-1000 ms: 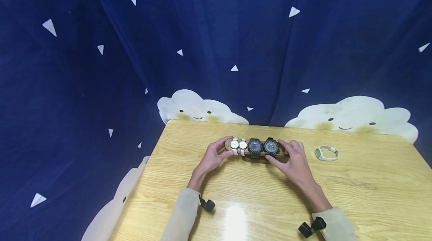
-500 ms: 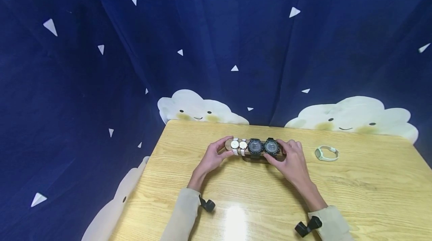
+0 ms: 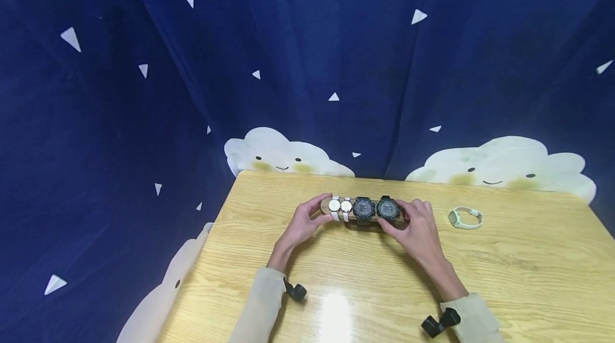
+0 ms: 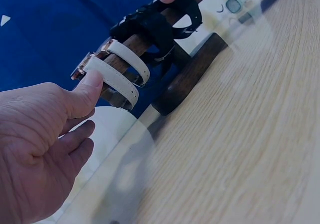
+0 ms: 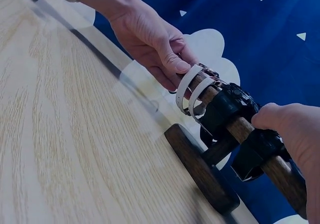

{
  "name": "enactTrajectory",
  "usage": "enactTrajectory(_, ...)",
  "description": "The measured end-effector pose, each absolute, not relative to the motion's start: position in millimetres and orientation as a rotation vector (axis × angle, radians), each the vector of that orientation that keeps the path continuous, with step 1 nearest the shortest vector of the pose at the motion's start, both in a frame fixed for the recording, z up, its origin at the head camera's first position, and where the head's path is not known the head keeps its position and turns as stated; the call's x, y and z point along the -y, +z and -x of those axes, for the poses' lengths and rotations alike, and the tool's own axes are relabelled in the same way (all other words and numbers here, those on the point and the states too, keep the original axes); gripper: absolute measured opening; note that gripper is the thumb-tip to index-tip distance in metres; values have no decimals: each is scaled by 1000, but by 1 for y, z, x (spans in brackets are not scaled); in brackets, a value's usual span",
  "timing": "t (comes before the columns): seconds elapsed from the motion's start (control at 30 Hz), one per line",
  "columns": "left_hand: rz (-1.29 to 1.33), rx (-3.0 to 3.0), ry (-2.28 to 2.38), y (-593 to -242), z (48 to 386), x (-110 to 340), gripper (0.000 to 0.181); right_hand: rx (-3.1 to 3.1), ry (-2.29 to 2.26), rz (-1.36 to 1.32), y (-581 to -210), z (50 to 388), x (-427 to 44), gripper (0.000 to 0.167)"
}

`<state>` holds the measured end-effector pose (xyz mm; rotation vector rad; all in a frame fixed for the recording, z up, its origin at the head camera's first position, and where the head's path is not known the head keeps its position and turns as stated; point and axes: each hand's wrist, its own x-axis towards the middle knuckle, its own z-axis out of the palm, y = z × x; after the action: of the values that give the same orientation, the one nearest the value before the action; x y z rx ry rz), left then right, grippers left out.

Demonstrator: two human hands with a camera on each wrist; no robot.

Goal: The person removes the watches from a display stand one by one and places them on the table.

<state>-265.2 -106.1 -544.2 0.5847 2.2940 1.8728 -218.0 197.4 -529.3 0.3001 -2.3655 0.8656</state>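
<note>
A dark wooden watch stand (image 5: 200,171) stands on the table, its raised bar carrying two white-strapped watches and two black digital watches. My left hand (image 3: 302,221) is at the bar's left end, pinching the outer white-strapped watch (image 4: 114,81) with the thumb on its strap. Beside it sits the second white-strapped watch (image 3: 346,208). At the right end, my right hand (image 3: 417,231) holds the outer black watch (image 3: 388,208) between thumb and fingers. The inner black watch (image 3: 363,208) lies just left of it, a narrow gap apart. Part of the base is hidden under the watches in the head view.
A pale green watch (image 3: 465,218) lies on the wooden table (image 3: 528,257), right of my right hand. A dark blue curtain (image 3: 307,65) with white triangles and clouds hangs behind the table's far edge and along its left side.
My right hand shifts slightly left, then slightly back right, with the outer black watch moving a little right along the bar. My left hand stays in place.
</note>
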Motion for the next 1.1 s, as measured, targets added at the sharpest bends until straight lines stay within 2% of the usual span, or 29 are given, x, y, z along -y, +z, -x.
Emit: enactTrajectory(1.1, -575, -2297, 1867, -543, 265, 106, 64, 2319, 864, -317, -529, 216, -210, 62)
